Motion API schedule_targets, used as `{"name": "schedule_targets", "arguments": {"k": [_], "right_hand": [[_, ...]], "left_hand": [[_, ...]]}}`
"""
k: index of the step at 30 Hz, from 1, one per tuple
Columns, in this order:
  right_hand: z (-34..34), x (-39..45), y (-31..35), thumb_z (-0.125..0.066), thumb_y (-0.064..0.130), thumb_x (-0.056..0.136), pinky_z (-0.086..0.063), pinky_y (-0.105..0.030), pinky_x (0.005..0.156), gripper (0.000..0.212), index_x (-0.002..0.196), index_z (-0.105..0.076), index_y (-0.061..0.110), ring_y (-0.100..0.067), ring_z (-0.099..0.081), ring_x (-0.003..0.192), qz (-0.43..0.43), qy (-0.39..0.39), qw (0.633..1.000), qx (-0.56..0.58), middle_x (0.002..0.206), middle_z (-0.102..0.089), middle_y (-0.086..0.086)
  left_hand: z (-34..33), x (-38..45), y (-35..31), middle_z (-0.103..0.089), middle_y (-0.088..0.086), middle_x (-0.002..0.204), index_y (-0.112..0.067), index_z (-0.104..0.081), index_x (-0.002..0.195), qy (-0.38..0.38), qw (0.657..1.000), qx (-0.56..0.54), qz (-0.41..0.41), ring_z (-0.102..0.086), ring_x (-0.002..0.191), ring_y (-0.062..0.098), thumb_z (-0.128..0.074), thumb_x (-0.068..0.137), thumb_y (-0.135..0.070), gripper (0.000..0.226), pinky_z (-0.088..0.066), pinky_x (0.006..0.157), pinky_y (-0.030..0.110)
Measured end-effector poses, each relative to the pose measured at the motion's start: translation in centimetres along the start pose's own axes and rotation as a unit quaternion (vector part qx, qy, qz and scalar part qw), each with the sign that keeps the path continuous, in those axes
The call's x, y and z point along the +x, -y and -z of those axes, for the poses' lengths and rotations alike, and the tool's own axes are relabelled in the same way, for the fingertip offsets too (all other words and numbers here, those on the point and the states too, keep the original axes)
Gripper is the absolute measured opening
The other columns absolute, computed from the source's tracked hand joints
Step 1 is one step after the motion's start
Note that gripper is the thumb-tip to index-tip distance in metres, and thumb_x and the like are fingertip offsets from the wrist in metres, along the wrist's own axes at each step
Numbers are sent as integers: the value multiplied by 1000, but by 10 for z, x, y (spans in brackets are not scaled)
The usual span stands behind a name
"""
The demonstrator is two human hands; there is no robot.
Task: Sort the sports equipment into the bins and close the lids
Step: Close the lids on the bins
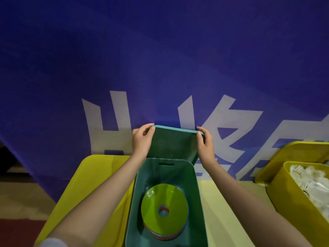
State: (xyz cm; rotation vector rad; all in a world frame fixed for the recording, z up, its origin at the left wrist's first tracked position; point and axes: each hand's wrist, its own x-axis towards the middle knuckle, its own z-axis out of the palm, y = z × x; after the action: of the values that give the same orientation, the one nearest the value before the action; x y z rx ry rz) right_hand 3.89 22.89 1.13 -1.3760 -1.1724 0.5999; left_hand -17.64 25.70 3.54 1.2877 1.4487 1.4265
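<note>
Head cam is looking down at a teal bin (199, 202) standing open on a pale table (222, 193), with both arms reaching over it. Left hand (142, 139) and right hand (206, 145) each grip one top corner of the teal lid (172, 145), fingers curled over its upper edge, thumbs on the near face. That lid is upright just behind the bin, right against a big blue banner (160, 59) with white lettering, so it's well short of covering the opening. Down in the bin sits a stack of flat disc cones (164, 211), lime green one on top, red and blue edges peeking out underneath. Left of the bin, tucked under the left forearm, is a closed yellow lid (85, 184). Off to the right there's an open yellow bin (292, 198) holding something white and lacy, can't tell what, with its own yellow lid (299, 152) leaning behind it.
</note>
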Motion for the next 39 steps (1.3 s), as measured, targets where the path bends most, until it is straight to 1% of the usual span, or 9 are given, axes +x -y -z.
{"name": "schedule_targets", "arguments": {"k": [4, 12, 19, 24, 26, 27, 30, 34, 39], "right_hand": [[18, 3, 46, -46, 29, 100, -40, -14, 89, 23, 121, -56, 29, -3, -48, 114, 38, -6, 998, 52, 126, -50, 4], [35, -43, 94, -51, 37, 92, -46, -31, 87, 24, 100, -67, 21, -13, -55, 101, 50, -27, 993, 107, 108, -61, -4], [49, -135, 68, -47, 20, 99, -40, -23, 70, 26, 76, -56, 11, -8, -48, 76, -23, -72, 992, 100, 84, -52, -8], [52, -189, 35, -46, 10, 93, -44, -16, 76, 20, 106, -61, 14, -11, -53, 99, -104, -96, 987, 78, 112, -58, -7], [54, -209, 21, -48, 9, 93, -49, -26, 83, 27, 117, -57, 16, -18, -55, 105, -167, -82, 981, 48, 120, -57, -10], [53, -218, 15, -49, 9, 92, -50, -33, 89, 32, 123, -54, 17, -20, -54, 109, -196, -69, 978, 21, 124, -56, -9], [50, -247, 3, -50, 11, 92, -46, -40, 100, 48, 140, -42, 17, -25, -49, 122, -226, -38, 972, -57, 135, -50, -6], [49, -280, -14, -47, 23, 96, -35, -43, 108, 52, 146, -34, 17, -28, -39, 129, -195, -6, 964, -182, 137, -45, -13], [35, -289, -12, -44, 25, 99, -30, -39, 110, 49, 146, -33, 17, -26, -33, 131, -168, -35, 968, -185, 133, -40, -15]], "left_hand": [[7, -11, -35, -48, -4, 108, -35, -66, 106, 12, 999, -43, -23, -56, 96, 6, -61, 91, -35, 16, -51, 95, 38], [48, -59, -65, -55, -1, 110, -37, -70, 93, 16, 995, -87, -54, -60, 102, 13, -66, 84, -40, 10, -52, 94, 43], [69, -120, -32, -68, -4, 102, -28, -67, 94, 58, 989, -127, 54, -63, 103, 16, -56, 94, -32, 12, -51, 94, 36], [67, -144, -7, -58, 7, 115, -5, -51, 131, 129, 975, -40, 175, -58, 101, 22, -50, 90, -12, 41, -53, 82, 27], [72, -163, 6, -63, 9, 106, 3, -52, 126, 158, 965, -38, 203, -60, 82, 17, -49, 88, -2, 39, -49, 57, 19], [75, -172, 11, -64, 9, 110, 0, -53, 125, 171, 962, -26, 209, -60, 82, 17, -49, 88, 0, 37, -47, 57, 21], [87, -195, 31, -52, -6, 126, -12, -44, 138, 173, 970, 72, 155, -54, 107, 19, -45, 95, -4, 43, -42, 80, 27], [97, -225, 67, -35, 5, 150, -18, -26, 150, 139, 969, 182, 90, -34, 136, 23, -40, 101, -17, 51, -33, 109, 34], [100, -236, 78, -28, 3, 153, -17, -24, 150, 138, 966, 209, 60, -20, 142, 18, -37, 102, -13, 50, -25, 113, 32]]}}
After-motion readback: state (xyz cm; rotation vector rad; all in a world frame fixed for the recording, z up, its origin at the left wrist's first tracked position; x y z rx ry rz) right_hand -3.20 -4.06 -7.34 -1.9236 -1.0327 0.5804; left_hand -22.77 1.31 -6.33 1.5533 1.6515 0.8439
